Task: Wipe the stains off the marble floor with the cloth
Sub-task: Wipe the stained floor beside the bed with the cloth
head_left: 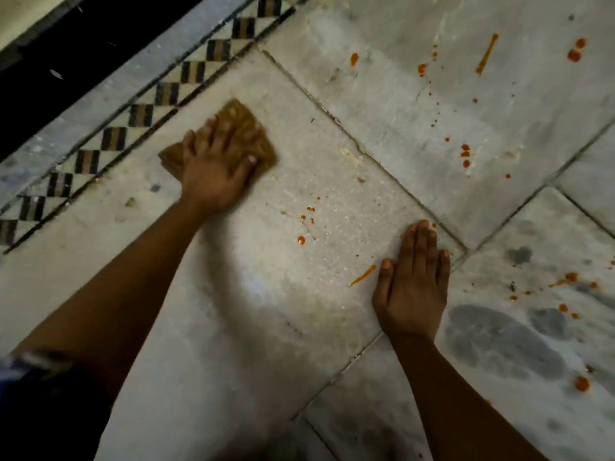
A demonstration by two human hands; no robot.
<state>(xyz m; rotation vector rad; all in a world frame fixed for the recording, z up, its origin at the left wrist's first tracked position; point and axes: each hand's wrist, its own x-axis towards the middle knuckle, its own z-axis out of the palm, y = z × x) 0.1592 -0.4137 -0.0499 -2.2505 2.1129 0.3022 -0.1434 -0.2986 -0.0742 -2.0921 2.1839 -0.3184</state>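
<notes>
A folded brown cloth (pixel 244 128) lies on the white marble floor (pixel 332 311) near the patterned border. My left hand (pixel 216 168) presses flat on the cloth with spread fingers. My right hand (pixel 412 284) rests flat on the bare marble at the tile's right corner, holding nothing. Orange-red stains dot the floor: small drops (pixel 307 216) and a streak (pixel 362 275) between my hands, more splashes (pixel 465 155) and a long streak (pixel 486 54) farther off to the right.
A checkered black-and-white border strip (pixel 143 113) runs diagonally along the upper left, with a dark band (pixel 50 88) beyond it. Dark grey wet-looking patches (pixel 499 341) mark the tile at the right. More orange drops (pixel 581 383) lie at the lower right.
</notes>
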